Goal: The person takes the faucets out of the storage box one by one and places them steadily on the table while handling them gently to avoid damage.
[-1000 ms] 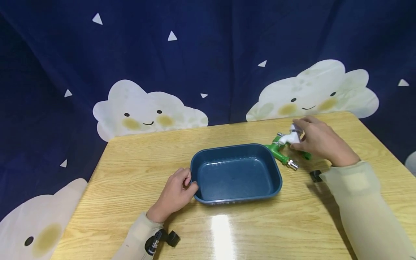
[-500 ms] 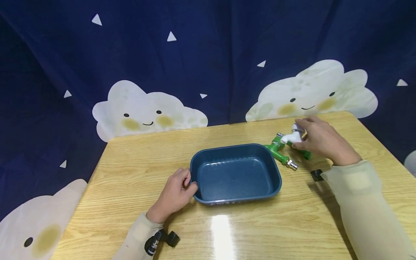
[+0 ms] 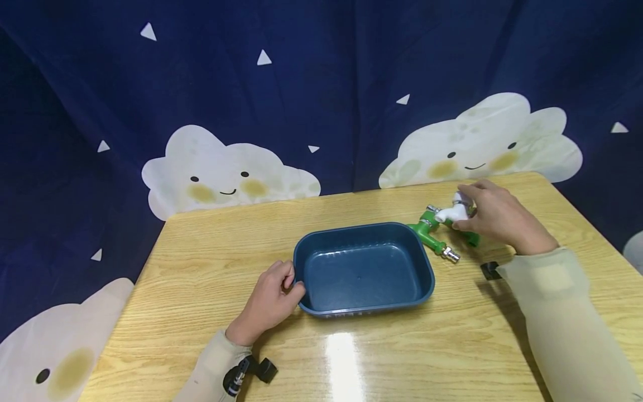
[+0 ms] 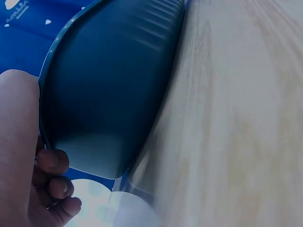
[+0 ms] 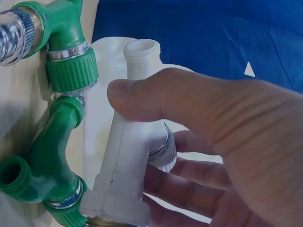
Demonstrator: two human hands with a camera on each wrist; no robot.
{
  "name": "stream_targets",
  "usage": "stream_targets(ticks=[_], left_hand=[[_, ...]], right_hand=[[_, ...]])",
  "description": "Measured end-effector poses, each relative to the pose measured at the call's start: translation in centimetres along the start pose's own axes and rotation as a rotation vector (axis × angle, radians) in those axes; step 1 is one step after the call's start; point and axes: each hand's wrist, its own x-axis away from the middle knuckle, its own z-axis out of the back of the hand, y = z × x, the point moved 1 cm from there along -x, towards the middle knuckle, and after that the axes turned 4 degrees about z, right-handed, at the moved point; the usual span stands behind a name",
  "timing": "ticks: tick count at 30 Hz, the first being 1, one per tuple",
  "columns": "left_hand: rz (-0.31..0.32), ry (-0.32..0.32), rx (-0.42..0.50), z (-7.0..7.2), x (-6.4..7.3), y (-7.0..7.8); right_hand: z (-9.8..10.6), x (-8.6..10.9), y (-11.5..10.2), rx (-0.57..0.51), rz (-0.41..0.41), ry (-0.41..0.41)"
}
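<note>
A dark blue plastic basin stands on the wooden table, its inside bare. My left hand pinches the basin's left rim between thumb and curled fingers; the left wrist view shows the basin's outer wall beside the fingers. At the right, my right hand grips a white plastic tap, thumb on its body and fingers around the knob side, as the right wrist view shows on the white tap. Right by it lie two green taps, one with a metal nozzle.
The wooden table runs back to a dark blue curtain printed with white clouds. The green taps lie against the basin's right end. Black wrist straps with cameras sit at both wrists.
My right hand has shifted slightly to the right with the white tap in its grip. The left hand and the basin look unmoved.
</note>
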Motion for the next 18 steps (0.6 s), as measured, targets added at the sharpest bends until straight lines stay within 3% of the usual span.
stream_targets(ticks=[18], left_hand=[[0.001, 0.007, -0.008, -0.1, 0.0, -0.1]], right_hand=[[0.0, 0.0, 1.1, -0.025, -0.05, -0.019]])
